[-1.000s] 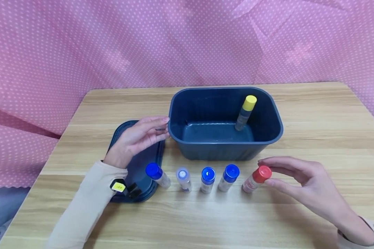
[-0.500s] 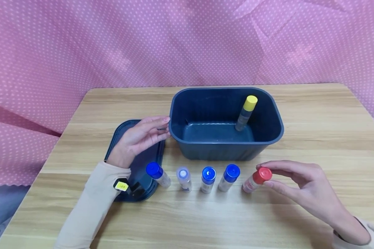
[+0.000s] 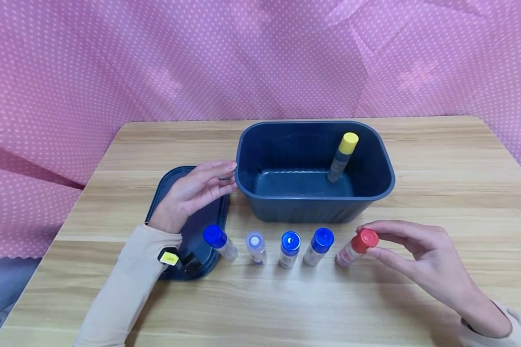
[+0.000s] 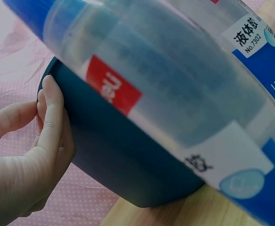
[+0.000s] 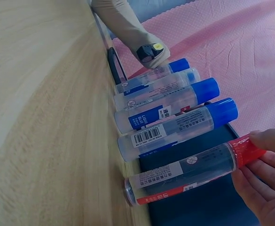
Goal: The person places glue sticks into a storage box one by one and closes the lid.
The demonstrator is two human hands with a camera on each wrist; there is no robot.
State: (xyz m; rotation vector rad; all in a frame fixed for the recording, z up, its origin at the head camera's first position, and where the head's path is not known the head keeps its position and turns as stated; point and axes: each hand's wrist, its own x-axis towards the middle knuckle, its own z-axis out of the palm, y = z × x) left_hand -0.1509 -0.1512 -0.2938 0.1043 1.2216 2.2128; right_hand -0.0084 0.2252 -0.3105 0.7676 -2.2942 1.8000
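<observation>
My right hand (image 3: 425, 265) pinches the red cap of a clear liquid glue bottle (image 5: 189, 174) between thumb and fingers; its base is close to the tabletop. To its left, a row of clear glue bottles stands upright: a blue-capped one (image 3: 319, 248), another blue-capped one (image 3: 289, 250), one with a pale translucent top (image 3: 256, 250) and a blue-capped one (image 3: 221, 242). Behind the row sits a dark blue plastic box (image 3: 304, 209). Inside it, a yellow-capped bottle (image 3: 343, 156) stands at the right. My left hand (image 3: 195, 190) touches the box's left rim with extended fingers.
A dark blue lid (image 3: 201, 224) lies flat left of the box, partly under my left forearm. The wooden table (image 3: 286, 308) has its back edge just behind the box. A pink dotted curtain (image 3: 260, 58) hangs behind and at the sides.
The red-capped bottle has shifted very slightly left, with my right hand still at its cap. My left hand stays at the box rim.
</observation>
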